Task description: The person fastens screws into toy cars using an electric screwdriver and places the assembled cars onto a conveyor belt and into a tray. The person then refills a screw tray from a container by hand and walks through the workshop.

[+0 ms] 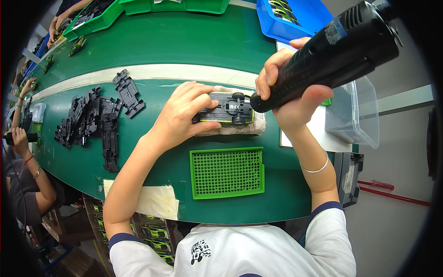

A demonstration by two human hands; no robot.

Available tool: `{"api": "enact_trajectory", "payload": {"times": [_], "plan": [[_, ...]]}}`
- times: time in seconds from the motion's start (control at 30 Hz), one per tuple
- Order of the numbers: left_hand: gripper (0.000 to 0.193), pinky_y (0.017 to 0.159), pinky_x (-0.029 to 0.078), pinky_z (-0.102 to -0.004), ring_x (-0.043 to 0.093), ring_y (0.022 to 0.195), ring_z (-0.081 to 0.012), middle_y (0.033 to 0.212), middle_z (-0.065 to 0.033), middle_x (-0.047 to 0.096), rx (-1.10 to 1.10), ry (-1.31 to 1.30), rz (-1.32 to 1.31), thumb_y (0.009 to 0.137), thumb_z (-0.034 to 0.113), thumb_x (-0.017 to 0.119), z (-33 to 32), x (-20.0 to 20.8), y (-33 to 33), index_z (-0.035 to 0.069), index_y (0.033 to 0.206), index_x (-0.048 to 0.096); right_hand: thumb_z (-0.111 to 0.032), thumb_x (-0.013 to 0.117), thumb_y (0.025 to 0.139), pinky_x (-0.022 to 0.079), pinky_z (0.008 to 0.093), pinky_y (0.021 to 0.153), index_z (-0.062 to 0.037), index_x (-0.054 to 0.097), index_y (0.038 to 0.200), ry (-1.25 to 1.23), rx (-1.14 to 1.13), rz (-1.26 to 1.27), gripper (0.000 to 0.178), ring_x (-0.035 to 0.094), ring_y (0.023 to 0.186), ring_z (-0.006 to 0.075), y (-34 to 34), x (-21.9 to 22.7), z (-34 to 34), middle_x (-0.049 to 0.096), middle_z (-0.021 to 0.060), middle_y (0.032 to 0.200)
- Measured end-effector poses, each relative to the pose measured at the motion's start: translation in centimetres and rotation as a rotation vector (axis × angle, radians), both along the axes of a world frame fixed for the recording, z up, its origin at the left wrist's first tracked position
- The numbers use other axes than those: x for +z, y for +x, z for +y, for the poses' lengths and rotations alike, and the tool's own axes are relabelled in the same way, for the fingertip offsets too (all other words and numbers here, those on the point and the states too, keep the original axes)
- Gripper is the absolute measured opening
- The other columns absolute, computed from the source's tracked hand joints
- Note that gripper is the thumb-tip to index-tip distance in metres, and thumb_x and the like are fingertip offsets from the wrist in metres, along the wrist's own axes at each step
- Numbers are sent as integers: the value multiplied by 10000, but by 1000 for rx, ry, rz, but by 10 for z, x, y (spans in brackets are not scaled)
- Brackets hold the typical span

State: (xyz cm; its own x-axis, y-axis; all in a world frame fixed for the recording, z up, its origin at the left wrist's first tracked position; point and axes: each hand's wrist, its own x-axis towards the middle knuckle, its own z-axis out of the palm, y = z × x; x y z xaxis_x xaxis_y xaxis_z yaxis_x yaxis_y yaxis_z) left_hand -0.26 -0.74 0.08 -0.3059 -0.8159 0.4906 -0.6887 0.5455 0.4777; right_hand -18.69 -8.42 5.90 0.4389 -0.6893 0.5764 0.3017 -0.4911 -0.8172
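A toy car (238, 107) lies upside down on a pale cloth-wrapped pad (256, 129), its black underside and wheels facing up and a thin yellow-green edge showing. My left hand (182, 111) grips its left end, with fingers across the underside and the thumb along the near side. In my right hand (293, 108) is a thick black electric screwdriver (327, 53), held slanting. Its narrower end points down at the car's right end; whether the bit touches a screw is hidden.
Black plastic chassis parts (90, 115) are heaped at left. Nearer me sits a green perforated tray (227, 173). A clear plastic bin (357, 115) stands at right, a blue bin (265, 18) and green bins (180, 6) at the far side. Another person's hand (19, 138) is at far left.
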Motion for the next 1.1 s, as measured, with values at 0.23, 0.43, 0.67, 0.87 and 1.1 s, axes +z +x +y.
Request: {"api": "enact_trajectory", "payload": {"times": [0.23,0.43,0.67,0.87,1.1], "plan": [[399,913,388,-418,490,1042,-345,1081,-121,553,0,-19,-6,588,168,759,-2,-2,0,28,893,543,-784,337,681,421,251,459,-71,279,1135,-8,-11,12,848,469,469,131,-1,1,-1,445,70,674],[449,927,378,-404,474,1081,-329,1137,-125,533,-3,-5,-7,587,174,760,-2,-1,3,39,944,524,-816,384,633,426,281,474,-120,228,1272,-117,396,-306,958,480,511,158,-24,11,7,452,92,772],[539,946,363,-371,447,1137,-305,1230,-135,472,30,127,100,567,104,766,7,-4,18,58,979,421,-760,481,590,465,288,471,-124,276,1186,-30,442,-211,895,524,500,171,-34,-16,37,478,71,693],[517,941,367,-363,467,1111,-293,1208,-124,491,133,170,194,589,125,766,24,-8,32,68,976,427,-753,474,606,461,290,477,-120,285,1143,41,391,-146,852,511,488,170,-33,-23,42,470,75,678],[451,920,384,-355,540,1016,-279,1119,-117,563,121,169,227,594,102,759,24,-7,43,59,922,452,-747,478,623,453,286,470,-119,284,1134,46,423,-137,832,502,483,172,-32,-25,40,466,77,674]]}}
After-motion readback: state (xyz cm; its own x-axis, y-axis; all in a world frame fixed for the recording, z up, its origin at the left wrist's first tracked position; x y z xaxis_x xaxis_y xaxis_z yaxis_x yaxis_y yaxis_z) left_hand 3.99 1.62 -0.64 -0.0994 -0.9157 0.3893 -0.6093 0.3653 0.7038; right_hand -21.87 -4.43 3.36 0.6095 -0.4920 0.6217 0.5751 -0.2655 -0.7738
